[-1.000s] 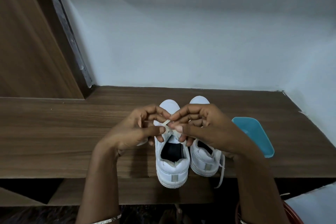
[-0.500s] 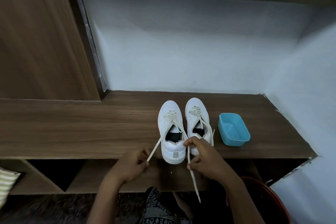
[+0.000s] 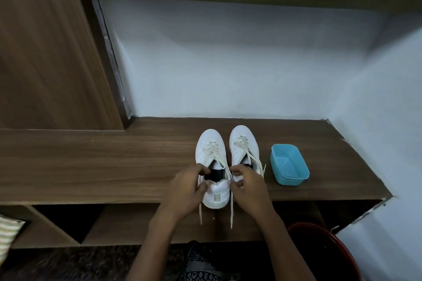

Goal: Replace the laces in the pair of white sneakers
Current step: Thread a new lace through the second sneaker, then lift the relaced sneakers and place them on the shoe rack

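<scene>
- White low-top sneakers (image 3: 211,146) are sitting fully threaded.
- Left hand (image 3: 186,189) and right hand (image 3: 250,187), moving back in, are pinching the cream flat lace (image 3: 231,214); knotting looks next.

left sneaker (image 3: 211,150): on the wooden shelf (image 3: 91,166), toe to the wall, heel at the front edge.
right sneaker (image 3: 243,143): just beside it, loosely laced.
lace (image 3: 231,212): threaded through the left sneaker, both ends hanging over the shelf edge.
left hand (image 3: 186,191): curled on the lace's left strand, at the collar.
right hand (image 3: 250,187): curled on the right strand.
blue tub (image 3: 292,180): near the right sneaker, apart from it.
red bucket (image 3: 331,251): below the shelf, lower right.
</scene>
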